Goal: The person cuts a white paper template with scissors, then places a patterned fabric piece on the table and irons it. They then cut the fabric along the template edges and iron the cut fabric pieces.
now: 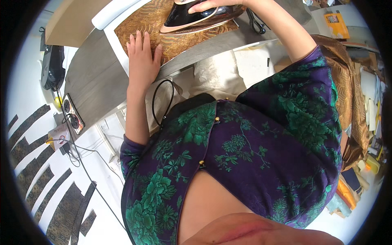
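Note:
My left hand (142, 59) lies with its fingers outstretched on a gold-brown patterned fabric (132, 22), which rests on white paper on a grey board. My right hand (206, 6) grips a black iron (181, 18) with a pale rim, standing on that fabric to the right of my left hand; the upper part of the iron is cut off by the frame's edge. Black scissors (255, 24) lie just right of the iron.
The grey board (94, 73) has a power strip (73, 116) with cables at its left. Dark patterned cut pieces (65, 214) lie on white at lower left. Draped bronze fabric (347, 90) and piled materials are at right; an orange packet (335, 25) is at upper right.

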The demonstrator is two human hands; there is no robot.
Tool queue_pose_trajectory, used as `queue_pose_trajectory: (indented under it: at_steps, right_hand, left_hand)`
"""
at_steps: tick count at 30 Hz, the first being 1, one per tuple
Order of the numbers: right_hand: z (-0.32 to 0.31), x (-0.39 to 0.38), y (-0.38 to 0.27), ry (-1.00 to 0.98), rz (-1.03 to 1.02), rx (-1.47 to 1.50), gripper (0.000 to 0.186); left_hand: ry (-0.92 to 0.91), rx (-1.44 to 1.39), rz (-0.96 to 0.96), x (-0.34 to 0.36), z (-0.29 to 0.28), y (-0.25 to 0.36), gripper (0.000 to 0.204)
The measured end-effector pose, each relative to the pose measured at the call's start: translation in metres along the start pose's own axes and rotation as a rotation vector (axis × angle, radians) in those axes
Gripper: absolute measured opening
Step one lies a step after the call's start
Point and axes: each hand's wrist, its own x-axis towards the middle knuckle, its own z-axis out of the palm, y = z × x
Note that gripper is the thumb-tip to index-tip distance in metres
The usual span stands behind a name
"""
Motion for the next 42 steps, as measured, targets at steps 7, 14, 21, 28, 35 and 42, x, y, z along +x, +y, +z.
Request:
queue_pose_trajectory:
  at_steps: [7,14,21,28,35,42]
  right_hand:
    - [0.0,-0.012,-0.006,-0.009,0.0,-0.008,0.059]
    - [-0.004,-0.018,-0.008,-0.009,-0.017,-0.014,0.058]
    - [-0.012,-0.013,-0.01,-0.037,-0.027,-0.033,0.057]
    - [-0.014,0.026,0.009,-0.103,-0.005,-0.022,0.06]
    - [-0.014,0.066,0.035,-0.09,-0.005,-0.081,0.068]
    - [-0.016,0.077,0.038,-0.049,-0.015,-0.043,0.069]
  left_hand:
    - [0.035,-0.079,0.032,0.009,0.007,0.002,0.058]
    - [0.035,0.055,0.051,0.006,0.015,0.006,0.058]
    - [0.05,0.097,0.037,0.002,0.01,0.015,0.058]
    - [0.043,0.042,0.007,0.002,-0.001,0.031,0.06]
    - [0.025,0.008,0.0,-0.001,-0.008,0.044,0.063]
    - [0.029,0.038,0.012,-0.004,-0.01,0.049,0.062]
